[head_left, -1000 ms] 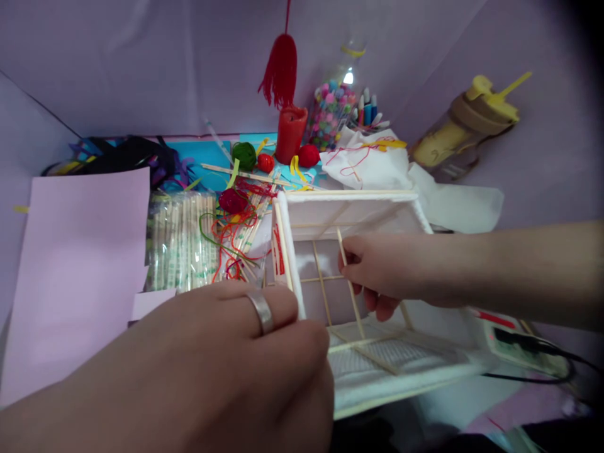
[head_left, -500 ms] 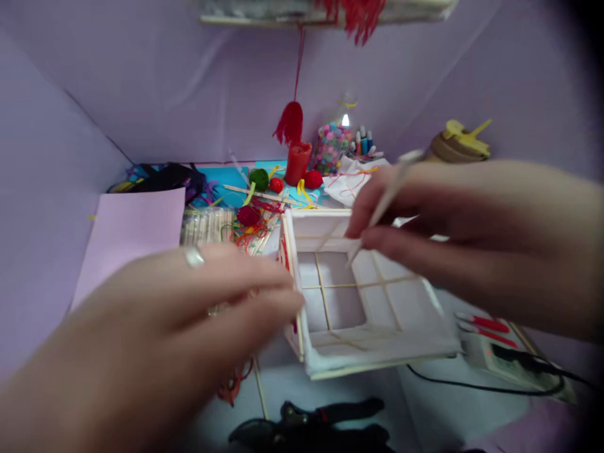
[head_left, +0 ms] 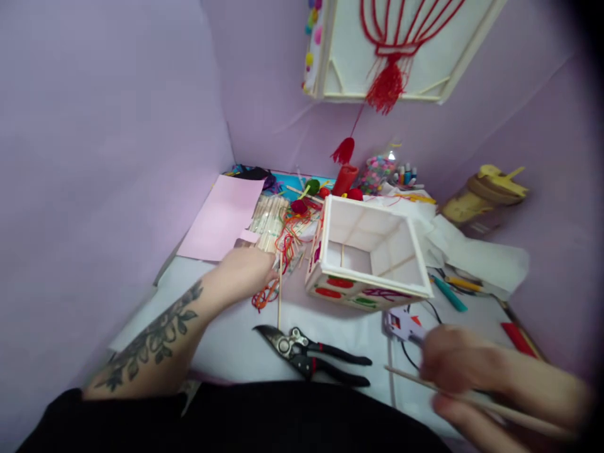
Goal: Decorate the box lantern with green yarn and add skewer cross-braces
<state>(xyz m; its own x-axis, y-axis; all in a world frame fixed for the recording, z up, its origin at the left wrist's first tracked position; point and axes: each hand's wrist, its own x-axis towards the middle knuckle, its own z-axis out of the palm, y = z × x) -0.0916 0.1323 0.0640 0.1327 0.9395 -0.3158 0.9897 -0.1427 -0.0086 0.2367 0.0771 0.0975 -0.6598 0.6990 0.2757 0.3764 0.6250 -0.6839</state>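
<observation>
The left hand (head_left: pixel 245 272), on a tattooed forearm, lay at the middle left of the frame with its fingers curled down onto a thin wooden stick (head_left: pixel 280 296) that ran straight toward the lower edge of the frame; whether they pinched it or only pressed it could not be told. A tangle of red and orange thread (head_left: pixel 283 251) lay just beside that hand, and a bundle of sticks in clear wrap (head_left: pixel 268 219) sat just above it, next to a pink sheet of paper (head_left: pixel 221 217).

The right hand (head_left: pixel 460 371), blurred at the lower right, had its fingers closed round a long wooden skewer (head_left: pixel 410 375) that slanted toward the lower right corner.

Between the two hands, on the white bench (head_left: pixel 226 340), lay black-handled cutters (head_left: pixel 311 355) with the blades pointing to the left. Above them, at the centre of the frame, stood an open white paper box on a stick frame (head_left: pixel 365 258), tilted, with coloured shapes on its near side. A finished lantern panel with a red tassel (head_left: pixel 387 56) hung at the top of the frame.
</observation>
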